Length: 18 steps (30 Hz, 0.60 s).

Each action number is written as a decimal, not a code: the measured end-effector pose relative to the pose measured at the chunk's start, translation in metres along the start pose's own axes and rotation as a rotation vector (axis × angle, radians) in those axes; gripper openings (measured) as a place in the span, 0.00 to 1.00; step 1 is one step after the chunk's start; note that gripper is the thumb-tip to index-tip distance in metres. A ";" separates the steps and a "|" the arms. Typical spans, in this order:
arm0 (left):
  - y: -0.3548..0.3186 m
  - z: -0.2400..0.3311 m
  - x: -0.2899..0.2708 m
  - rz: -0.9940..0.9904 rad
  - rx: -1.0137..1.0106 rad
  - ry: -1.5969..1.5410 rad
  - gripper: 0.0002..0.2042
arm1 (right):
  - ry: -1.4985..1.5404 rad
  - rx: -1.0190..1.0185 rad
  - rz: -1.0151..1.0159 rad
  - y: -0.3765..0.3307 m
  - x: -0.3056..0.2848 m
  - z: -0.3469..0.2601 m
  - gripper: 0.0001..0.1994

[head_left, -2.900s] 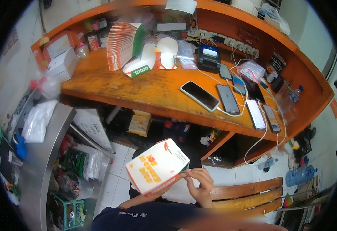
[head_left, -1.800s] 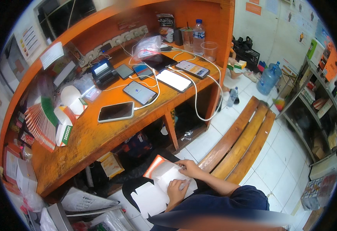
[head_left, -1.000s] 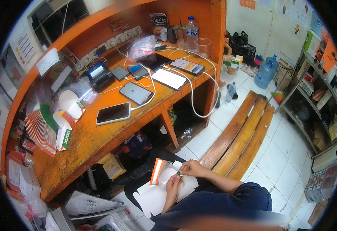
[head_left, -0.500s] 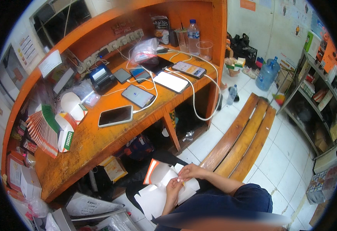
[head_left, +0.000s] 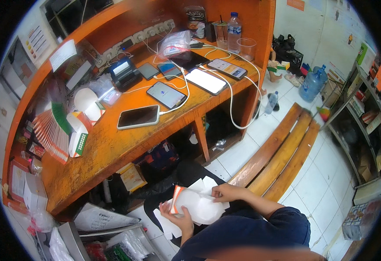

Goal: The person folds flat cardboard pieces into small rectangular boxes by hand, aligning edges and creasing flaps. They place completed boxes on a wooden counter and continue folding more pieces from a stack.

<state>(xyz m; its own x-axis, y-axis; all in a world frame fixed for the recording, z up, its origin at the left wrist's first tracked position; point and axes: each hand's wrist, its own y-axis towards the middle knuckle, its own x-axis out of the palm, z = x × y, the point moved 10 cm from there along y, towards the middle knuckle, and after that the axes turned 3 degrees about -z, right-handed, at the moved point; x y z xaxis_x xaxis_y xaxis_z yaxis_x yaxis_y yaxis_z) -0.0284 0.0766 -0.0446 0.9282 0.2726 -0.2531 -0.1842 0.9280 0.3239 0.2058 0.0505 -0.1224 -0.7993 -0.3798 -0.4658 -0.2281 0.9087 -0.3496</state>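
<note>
A paper food carton (head_left: 199, 203), white inside with an orange-striped edge, rests partly folded over my lap. My left hand (head_left: 179, 219) is wrapped round its left side, the thumb toward the white inner face and the fingers at the striped edge. My right hand (head_left: 226, 192) pinches the carton's right edge, close to a raised white flap. More white card (head_left: 166, 222) shows under the left hand; whether it belongs to the same carton I cannot tell.
An orange wooden desk (head_left: 99, 158) holds several phones, including a white-cased phone (head_left: 138, 117), with charging cables. Fanned stacked cartons (head_left: 51, 135) stand at its left. A slatted bench (head_left: 277, 152) is at my right. A grey bin (head_left: 68, 243) with plastic bags sits lower left.
My hands were close together at the carton's middle. The left has moved left to its striped side and the right to its right edge. The carton's white inner face now shows more.
</note>
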 end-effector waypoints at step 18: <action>-0.048 -0.044 0.089 -0.920 -0.650 -0.442 0.24 | 0.437 -0.248 -0.016 0.011 -0.046 -0.112 0.11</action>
<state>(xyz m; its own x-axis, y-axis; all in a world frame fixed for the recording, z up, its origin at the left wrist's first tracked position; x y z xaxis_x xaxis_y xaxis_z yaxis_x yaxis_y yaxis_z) 0.0489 0.0679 -0.1227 0.8043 -0.5494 0.2264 0.5930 0.7182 -0.3640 0.1780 0.0974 -0.0136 -0.9406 -0.3342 -0.0598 -0.3250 0.9373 -0.1258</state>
